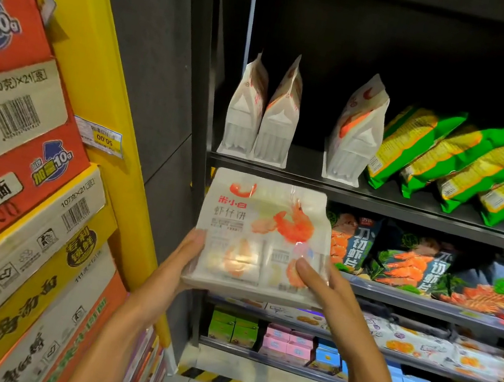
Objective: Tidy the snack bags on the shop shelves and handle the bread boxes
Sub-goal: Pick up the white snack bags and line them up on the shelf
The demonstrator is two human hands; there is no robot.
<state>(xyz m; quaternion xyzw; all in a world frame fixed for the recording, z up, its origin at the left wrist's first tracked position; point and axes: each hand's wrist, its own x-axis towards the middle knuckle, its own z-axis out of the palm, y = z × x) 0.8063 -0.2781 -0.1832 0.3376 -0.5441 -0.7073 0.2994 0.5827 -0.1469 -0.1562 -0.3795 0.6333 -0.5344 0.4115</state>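
Dark shop shelving (pixel 376 200) fills the background, and its top shelf serves as the landmark. Just below that shelf's front edge, both hands hold a white bag (pixel 261 235) upright, face toward the camera. The left hand (pixel 188 252) grips its lower left edge, fingers curled behind it; the right hand (pixel 317 278) pinches the lower right corner, thumb pressed on the front. The bag is glossy white, with a red curved logo, red characters 米小白, grey characters 虾仔饼, a large orange shrimp picture and a clear window low down showing inner packets.

On the top shelf stand three matching white bags (pixel 277 118), side-on, two together at the left end and one apart to their right. Right of these lean green bags (pixel 443 156) with yellow panels. Under the top shelf, behind the held bag, dark bags (pixel 413 257) read 刀切虾片 beside shrimp pictures. Lower still sit small green, pink and blue boxes (pixel 288 343). Left of the shelving, past a yellow post (pixel 100 92), cartons (pixel 17 151) are stacked, printed "10g" and "107克×21".
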